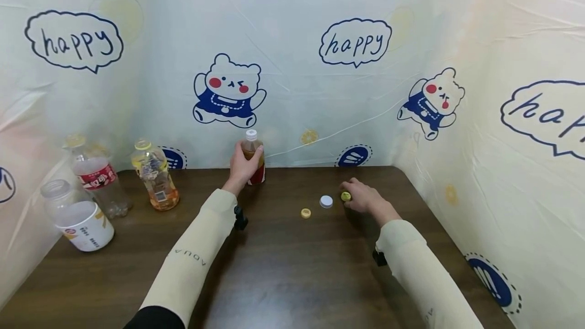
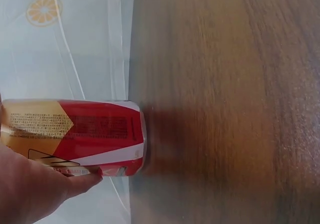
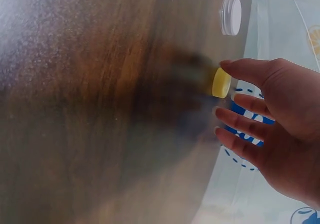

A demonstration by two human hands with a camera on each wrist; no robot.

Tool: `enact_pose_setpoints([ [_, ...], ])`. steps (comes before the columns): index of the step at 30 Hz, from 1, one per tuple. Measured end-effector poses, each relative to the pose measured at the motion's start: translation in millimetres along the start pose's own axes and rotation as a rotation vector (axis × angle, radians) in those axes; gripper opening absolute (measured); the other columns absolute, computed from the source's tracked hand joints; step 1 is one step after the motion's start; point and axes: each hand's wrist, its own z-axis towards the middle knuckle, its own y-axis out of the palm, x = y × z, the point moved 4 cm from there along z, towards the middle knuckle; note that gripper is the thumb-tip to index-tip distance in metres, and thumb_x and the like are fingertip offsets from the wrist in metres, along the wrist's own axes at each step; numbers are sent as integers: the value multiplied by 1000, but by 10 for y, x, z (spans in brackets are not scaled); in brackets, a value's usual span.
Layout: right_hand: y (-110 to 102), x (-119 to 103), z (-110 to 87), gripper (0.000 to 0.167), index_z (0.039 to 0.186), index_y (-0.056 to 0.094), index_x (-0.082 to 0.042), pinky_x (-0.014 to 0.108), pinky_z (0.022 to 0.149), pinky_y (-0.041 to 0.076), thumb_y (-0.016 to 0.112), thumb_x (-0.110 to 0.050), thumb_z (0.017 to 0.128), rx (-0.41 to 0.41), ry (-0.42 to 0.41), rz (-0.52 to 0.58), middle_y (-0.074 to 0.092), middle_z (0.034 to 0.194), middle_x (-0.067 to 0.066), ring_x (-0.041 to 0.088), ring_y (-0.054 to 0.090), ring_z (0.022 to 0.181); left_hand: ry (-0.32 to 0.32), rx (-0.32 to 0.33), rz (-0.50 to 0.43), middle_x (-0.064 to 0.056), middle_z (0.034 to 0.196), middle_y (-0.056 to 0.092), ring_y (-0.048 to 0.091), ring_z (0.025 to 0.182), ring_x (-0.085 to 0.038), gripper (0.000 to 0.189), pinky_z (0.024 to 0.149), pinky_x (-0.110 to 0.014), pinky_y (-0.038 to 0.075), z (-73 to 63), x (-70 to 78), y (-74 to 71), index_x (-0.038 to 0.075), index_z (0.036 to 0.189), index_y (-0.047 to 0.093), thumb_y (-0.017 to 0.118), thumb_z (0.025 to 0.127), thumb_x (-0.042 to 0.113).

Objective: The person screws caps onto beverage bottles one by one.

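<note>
Brown tabletop [image 1: 297, 263], left grip [image 1: 244, 164] around an upright bottle [image 1: 257, 173], right grip [image 1: 362, 196] at a yellow cap [image 1: 346, 196], pinch unclear.

A pale sheet [image 1: 292, 9] printed with bears [image 1: 227, 100], "happy" bubbles [image 1: 75, 42] and orange slices [image 1: 309, 137] hangs behind and beside the brown table [image 1: 292, 268].

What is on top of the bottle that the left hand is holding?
A white cap sits on top of the bottle, above the left hand. The cap covers the bottle's mouth, which cannot be seen; the hand hides part of the side.
</note>
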Motion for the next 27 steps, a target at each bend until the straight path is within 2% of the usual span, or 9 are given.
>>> enact_pose_setpoints([
  [6,49,-63,86,43,140,58,-11,60,102,48,67,-19,99,-14,-5,10,53,135,17,35,57,120,-19,-1,32,-18,165,27,31,149,-38,92,119,-60,29,-5,20,-132,15,162,14,58,96,63],
  [10,79,-103,118,42,139,60,-9,57,103,48,68,-19,98,-3,-26,-12,54,135,18,34,58,119,-4,31,79,-18,166,23,28,150,-38,94,119,-61,28,-100,84,-285,16,163,12,60,95,62],
  [12,89,-120,120,41,137,61,-6,56,104,48,69,-18,98,5,-44,-32,55,135,19,35,58,118,18,58,130,-18,164,26,30,149,-38,93,117,-62,30,-175,126,-372,17,162,15,61,95,61],
  [16,112,-128,101,40,134,62,-2,55,105,47,69,-16,97,13,-67,-67,56,136,22,36,59,119,89,90,238,-17,159,34,37,144,-37,88,113,-63,36,-345,218,-515,16,160,22,62,95,59],
  [22,120,-91,56,33,124,67,1,53,100,51,72,-14,95,68,-115,-88,62,120,19,34,62,107,224,134,334,-16,150,43,45,134,-36,81,104,-62,44,-608,366,-750,14,155,34,66,94,57],
  [27,120,-35,32,23,113,70,0,54,96,52,72,-10,93,119,-130,-68,64,110,17,35,63,104,366,230,427,-17,147,47,44,133,-38,75,104,-63,42,-841,454,-1025,11,149,43,71,92,52],
])
